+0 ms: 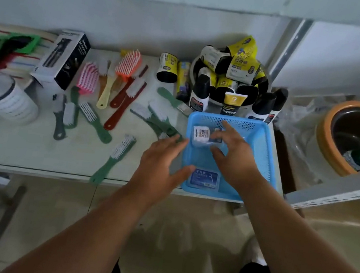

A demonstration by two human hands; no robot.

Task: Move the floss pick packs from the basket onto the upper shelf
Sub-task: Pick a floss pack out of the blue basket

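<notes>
A blue plastic basket point(264, 146) stands at the right end of the pale shelf point(32, 151). Inside it lie a white-labelled floss pick pack point(200, 134) at the far left and a blue-labelled pack point(204, 179) at the near edge. My right hand point(233, 155) is inside the basket, its fingers closing round the white pack, with a further pack partly hidden under them. My left hand point(162, 164) hovers with spread fingers at the basket's left rim, its thumb close to the blue pack, holding nothing.
Several green, red, pink and orange brushes point(120, 94) lie scattered on the shelf. A bowl of yellow-and-black rolls point(230, 73) and black bottles stands behind the basket. A black-and-white box point(62, 60) and a white tub point(5, 96) sit left. Grey metal rack beams point(338, 192) and an orange-rimmed pot point(352, 136) are to the right.
</notes>
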